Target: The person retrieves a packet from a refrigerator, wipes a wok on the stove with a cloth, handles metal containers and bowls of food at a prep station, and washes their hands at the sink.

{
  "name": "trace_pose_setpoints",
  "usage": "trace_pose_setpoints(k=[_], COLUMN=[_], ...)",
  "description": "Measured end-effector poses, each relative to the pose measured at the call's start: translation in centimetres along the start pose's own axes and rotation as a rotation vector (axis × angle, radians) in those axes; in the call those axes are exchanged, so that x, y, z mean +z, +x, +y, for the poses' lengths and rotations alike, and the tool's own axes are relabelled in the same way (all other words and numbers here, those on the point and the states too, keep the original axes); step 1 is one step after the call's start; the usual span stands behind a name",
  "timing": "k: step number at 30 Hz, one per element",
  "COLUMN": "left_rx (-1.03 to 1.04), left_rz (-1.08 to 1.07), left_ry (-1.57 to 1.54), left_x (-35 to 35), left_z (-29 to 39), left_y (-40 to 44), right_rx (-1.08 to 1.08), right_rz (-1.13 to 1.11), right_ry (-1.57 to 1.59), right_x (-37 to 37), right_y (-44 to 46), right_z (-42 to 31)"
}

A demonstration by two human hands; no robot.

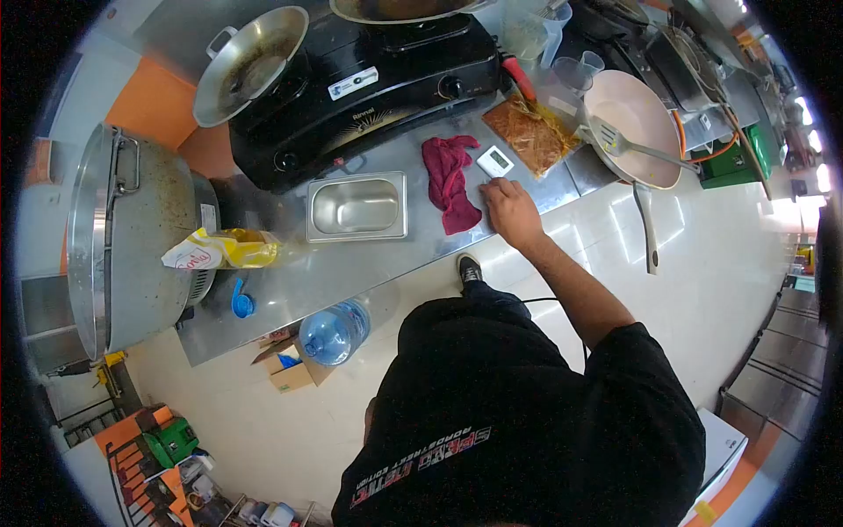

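My right hand (511, 211) rests at the front edge of the steel counter, fingers laid on the surface and holding nothing I can see. Its fingertips are at the near edge of a small white digital timer (495, 162) with a grey display, and seem to touch it. A crumpled dark red cloth (450, 183) lies just left of the timer. Behind and to the right is a clear bag of reddish-brown food (532, 136). An empty rectangular steel pan (356, 207) sits further left. My left hand is out of view.
A black two-burner gas stove (378, 97) carries a wok (250, 66). On the right, a pale frying pan (634, 114) holds a slotted spatula (628, 145), its handle past the counter edge. At left are a large pot (145, 237), a yellow packet (233, 249) and a blue cap-like item (242, 300).
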State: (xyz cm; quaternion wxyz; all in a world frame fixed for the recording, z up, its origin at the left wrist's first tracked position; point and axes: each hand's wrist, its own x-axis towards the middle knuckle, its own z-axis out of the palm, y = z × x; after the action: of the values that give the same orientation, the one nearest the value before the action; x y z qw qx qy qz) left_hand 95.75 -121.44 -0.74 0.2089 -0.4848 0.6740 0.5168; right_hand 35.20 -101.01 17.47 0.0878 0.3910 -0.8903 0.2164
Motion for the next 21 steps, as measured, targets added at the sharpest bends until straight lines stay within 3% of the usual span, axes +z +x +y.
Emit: trace_pose_setpoints(k=[6,13,18,21], left_rx=[0.013,0.039,0.064,0.097], left_rz=[0.012,0.039,0.083,0.121], left_ry=[-0.01,-0.031,-0.048,-0.08], left_x=[0.2,0.0,0.1,0.6], left_z=[-0.1,-0.8,-1.4,-2.2], left_y=[0.2,-0.2,-0.2,0.4], right_rx=[0.117,-0.01,0.065,-0.02], right_rz=[-0.014,0.032,-0.087,-0.094], right_ry=[-0.03,0.009,-0.061,-0.062], right_x=[1.2,1.7,2.2,2.3], right_y=[0.2,1.6,1.9,1.7], right_z=[0.3,0.0,-0.1,1.0])
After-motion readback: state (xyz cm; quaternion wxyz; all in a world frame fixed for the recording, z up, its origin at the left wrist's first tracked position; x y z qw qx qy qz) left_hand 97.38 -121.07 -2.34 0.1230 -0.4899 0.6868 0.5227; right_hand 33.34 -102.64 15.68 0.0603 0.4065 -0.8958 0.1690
